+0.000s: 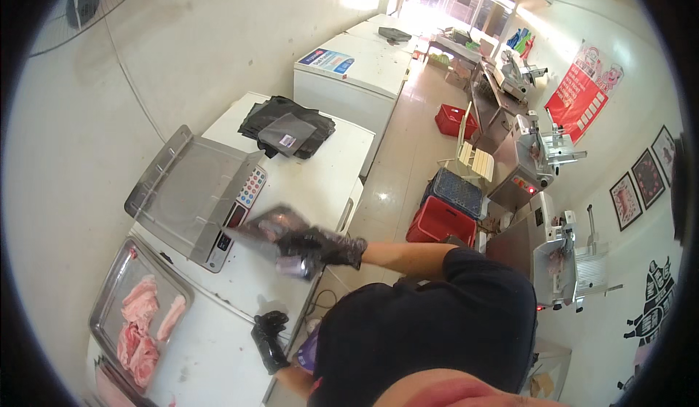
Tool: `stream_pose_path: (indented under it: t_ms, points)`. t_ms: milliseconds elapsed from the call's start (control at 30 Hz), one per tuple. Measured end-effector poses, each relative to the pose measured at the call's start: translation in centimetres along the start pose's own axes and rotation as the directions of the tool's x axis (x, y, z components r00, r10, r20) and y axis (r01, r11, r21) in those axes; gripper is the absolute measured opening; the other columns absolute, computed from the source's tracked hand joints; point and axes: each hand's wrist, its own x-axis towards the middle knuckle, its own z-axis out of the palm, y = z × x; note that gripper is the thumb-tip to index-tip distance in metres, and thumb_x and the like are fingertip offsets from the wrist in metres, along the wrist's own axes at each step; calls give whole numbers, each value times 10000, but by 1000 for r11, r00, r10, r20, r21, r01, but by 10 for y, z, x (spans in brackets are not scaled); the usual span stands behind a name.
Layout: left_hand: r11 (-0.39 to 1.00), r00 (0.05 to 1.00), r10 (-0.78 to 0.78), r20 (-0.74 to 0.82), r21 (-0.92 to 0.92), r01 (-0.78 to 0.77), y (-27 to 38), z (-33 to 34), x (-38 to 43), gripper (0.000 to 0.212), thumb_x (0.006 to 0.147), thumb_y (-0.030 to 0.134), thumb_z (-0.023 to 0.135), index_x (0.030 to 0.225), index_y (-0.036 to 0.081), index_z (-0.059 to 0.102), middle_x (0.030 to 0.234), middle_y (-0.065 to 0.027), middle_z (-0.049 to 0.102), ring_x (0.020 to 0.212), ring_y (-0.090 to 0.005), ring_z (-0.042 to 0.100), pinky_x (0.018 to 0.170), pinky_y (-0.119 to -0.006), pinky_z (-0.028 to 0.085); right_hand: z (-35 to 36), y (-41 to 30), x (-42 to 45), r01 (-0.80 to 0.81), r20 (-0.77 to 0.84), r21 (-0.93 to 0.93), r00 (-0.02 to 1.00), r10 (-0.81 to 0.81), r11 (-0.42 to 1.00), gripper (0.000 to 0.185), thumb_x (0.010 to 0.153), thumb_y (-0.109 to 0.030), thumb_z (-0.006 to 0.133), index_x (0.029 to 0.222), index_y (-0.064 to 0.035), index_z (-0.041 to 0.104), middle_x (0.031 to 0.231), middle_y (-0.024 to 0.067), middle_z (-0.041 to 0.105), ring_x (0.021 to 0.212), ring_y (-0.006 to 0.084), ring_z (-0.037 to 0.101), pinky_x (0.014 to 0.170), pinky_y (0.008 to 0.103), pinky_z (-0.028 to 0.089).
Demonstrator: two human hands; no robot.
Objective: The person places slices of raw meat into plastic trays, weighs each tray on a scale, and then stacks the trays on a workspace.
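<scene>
In my black-gloved right hand (317,246) is a clear-and-dark plastic bag (267,224), blurred by motion, with something pinkish showing in it. A pale label or patch (292,266) shows just below that hand. The bag is beside the keypad end of a digital weighing scale (191,188), which has a grey see-through cover. My left hand (270,339), also gloved in black, is over the white surface near its edge, fingers half curled and nothing visible in it. To its left, a metal tray (104,298) holds several pieces of raw meat (139,319).
Flat dark plastic bags (289,126) are stacked beyond the scale on the white chest freezer (327,183). Another freezer (349,79) stands farther off. Behind me are a red crate (442,221), a folding chair (475,158) and meat slicers (551,265).
</scene>
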Motion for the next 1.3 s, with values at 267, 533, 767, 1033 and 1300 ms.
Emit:
stream_pose_path:
  t_ms: [267,533,767,1033,1300]
  points:
    - [837,992,-1,-123,-543,-67,-21,26,0,466,1023,357,478,1310,2,571,1121,-156,680,976,-266,660,887,-390,535,77,-35,-29,170,312,91,931,-191,981,342,972,-71,633,1299,15,590,1273,148,639,1184,203,595,1031,373,477]
    - [984,942,174,-286,25,-174,-50,14,-27,433,984,295,541,1324,27,548,1169,-138,656,1001,-264,649,861,-409,535,78,-44,-3,25,157,355,984,-86,934,267,993,-92,610,1241,8,612,1163,96,667,1079,170,624,948,325,512]
    - [777,824,-34,-566,-534,-335,9,-19,-61,358,953,204,623,1254,17,572,1148,-109,648,981,-209,635,817,-369,543,65,-44,25,-67,284,-40,956,75,997,292,917,-78,705,1203,-34,671,1105,99,712,1062,182,659,944,347,540]
    - [996,630,28,-776,-28,-80,11,-79,-165,235,878,41,706,1091,44,608,992,-33,626,889,-140,600,773,-300,549,106,39,40,-82,539,-223,820,193,971,353,863,-114,772,1150,52,648,1091,159,711,1016,185,673,904,334,536]
    - [960,452,199,-869,265,86,74,-179,-196,289,869,55,739,1136,-39,677,980,-65,737,835,-119,652,746,-287,536,178,90,63,-117,442,-307,861,251,944,172,908,-119,708,994,30,697,870,110,726,762,151,652,700,327,519]
